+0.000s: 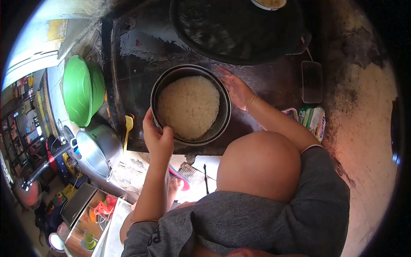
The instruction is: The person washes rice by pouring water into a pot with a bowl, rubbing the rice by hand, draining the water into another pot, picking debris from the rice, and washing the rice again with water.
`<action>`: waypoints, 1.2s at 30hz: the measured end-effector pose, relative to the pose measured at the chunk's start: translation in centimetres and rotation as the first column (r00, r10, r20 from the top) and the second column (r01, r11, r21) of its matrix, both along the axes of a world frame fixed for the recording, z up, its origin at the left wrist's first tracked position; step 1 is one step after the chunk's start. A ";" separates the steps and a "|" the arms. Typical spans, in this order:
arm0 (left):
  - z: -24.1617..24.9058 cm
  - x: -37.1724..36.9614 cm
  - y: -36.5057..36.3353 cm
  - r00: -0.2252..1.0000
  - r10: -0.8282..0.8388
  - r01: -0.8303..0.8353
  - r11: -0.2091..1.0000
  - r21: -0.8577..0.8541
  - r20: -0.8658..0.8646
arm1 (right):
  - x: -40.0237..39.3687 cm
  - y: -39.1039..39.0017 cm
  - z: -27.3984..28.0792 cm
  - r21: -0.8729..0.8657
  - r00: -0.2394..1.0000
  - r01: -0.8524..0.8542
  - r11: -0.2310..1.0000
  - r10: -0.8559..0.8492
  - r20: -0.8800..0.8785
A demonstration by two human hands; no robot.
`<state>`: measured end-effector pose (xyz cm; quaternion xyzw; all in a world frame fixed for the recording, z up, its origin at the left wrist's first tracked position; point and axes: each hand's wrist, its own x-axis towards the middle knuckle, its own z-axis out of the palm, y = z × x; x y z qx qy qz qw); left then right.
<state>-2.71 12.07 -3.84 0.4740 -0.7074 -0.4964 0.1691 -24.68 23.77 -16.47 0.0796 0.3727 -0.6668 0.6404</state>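
A dark round pot [228, 112] of white rice [188, 107] is in the middle of the head view, over the dark counter. My left hand [157, 138] grips its lower left rim, thumb over the edge and the fingers along the outer wall. On the opposite side, my right hand [238, 89] is right at the pot's upper right wall. Its fingers are stretched out and apart, and a thin band circles that wrist. The rice lies in a rounded mass, with bare pot wall showing around it.
A large black pan [239, 34] fills the back of the counter [141, 85], with a small bowl [269, 4] above it. Left are a green basin [79, 92], a yellow spoon [128, 128] and a metal pot [92, 150]. A green-white packet [316, 120] lies near the right wall.
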 end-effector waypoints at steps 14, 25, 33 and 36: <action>-5.6 -0.7 -0.6 0.991 0.090 -0.083 0.994 0.073 -0.102 | -1.4 0.4 -3.0 0.067 0.690 -0.019 0.998 0.062 -0.721; -3.8 -2.4 1.0 0.992 0.070 -0.058 0.992 0.108 -0.107 | 2.0 0.2 -1.3 0.503 -0.329 -0.501 0.704 0.383 -0.863; -3.5 -2.8 1.7 0.992 0.071 -0.055 0.986 0.157 -0.102 | 2.1 0.1 -2.3 0.613 -0.548 -0.353 0.707 0.374 -0.748; -3.4 -3.1 1.9 0.987 0.085 -0.060 0.983 0.172 -0.139 | 2.5 -0.1 -3.1 0.605 -0.578 -0.316 0.731 0.358 -0.734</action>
